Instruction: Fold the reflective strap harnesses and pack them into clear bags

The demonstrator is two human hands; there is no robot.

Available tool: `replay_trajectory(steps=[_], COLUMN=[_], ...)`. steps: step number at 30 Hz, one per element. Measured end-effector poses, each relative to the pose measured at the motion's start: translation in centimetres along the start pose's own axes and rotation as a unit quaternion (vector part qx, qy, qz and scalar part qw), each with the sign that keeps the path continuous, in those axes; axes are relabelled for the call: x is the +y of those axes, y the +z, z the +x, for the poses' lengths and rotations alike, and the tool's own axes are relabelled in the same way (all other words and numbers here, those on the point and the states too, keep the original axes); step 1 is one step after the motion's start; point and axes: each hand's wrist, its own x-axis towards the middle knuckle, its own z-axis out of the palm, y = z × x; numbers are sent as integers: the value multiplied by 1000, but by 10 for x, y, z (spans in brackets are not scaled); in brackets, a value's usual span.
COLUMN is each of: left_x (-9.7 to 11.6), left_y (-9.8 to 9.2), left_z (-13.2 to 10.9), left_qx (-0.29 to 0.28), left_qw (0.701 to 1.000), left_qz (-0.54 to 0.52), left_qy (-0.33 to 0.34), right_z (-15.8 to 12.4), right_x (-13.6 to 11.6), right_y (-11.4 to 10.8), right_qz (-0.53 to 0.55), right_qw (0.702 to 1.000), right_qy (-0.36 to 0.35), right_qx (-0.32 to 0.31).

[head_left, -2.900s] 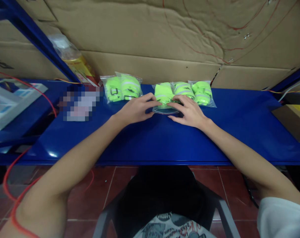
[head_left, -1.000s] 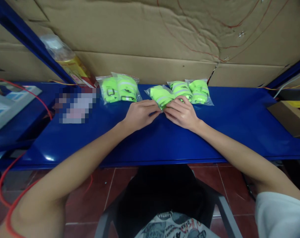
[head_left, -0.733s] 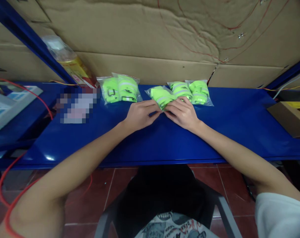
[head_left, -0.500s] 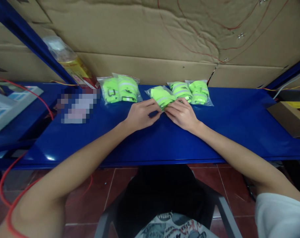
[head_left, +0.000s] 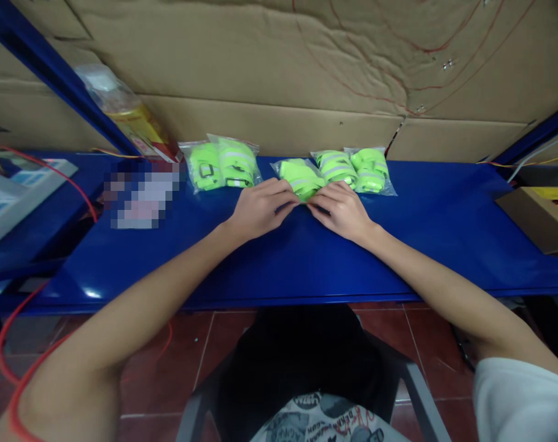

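Between my hands is a clear plastic bag (head_left: 301, 178) with a rolled neon-yellow reflective strap inside. My left hand (head_left: 264, 207) pinches the bag's near edge on its left side. On the right side of that edge, the fingers of my right hand (head_left: 342, 209) are closed on the plastic too. Two similar bagged straps (head_left: 373, 170) lie just behind my right hand. Another pair of bagged straps (head_left: 223, 164), one showing a black buckle, lies beyond my left hand. My fingertips partly hide the near edge of the held bag.
The blue table (head_left: 269, 264) runs up to a cardboard wall (head_left: 242, 73). A bottle (head_left: 126, 116) with a yellow label leans at the back left. An open cardboard box (head_left: 531, 221) stands at the right edge. A red hose (head_left: 7, 344) loops past my left arm.
My fingertips have moved slightly apart along the near edge of the bag, the left a little to the left, the right a little to the right. The other bags lie as before.
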Motion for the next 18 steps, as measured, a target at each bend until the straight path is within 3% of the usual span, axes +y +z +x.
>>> replay_trajectory(steps=[5, 18], left_x=[3, 2], left_y=[2, 5], left_z=[0, -4], left_qx=[14, 28], left_qw=[1000, 997], left_qz=[1, 71], left_qy=[-18, 25], right_z=[0, -2], right_x=[0, -2], right_y=[3, 1], right_qz=[-6, -26], right_qw=[1000, 999], right_qy=[7, -19], right_qx=[2, 23])
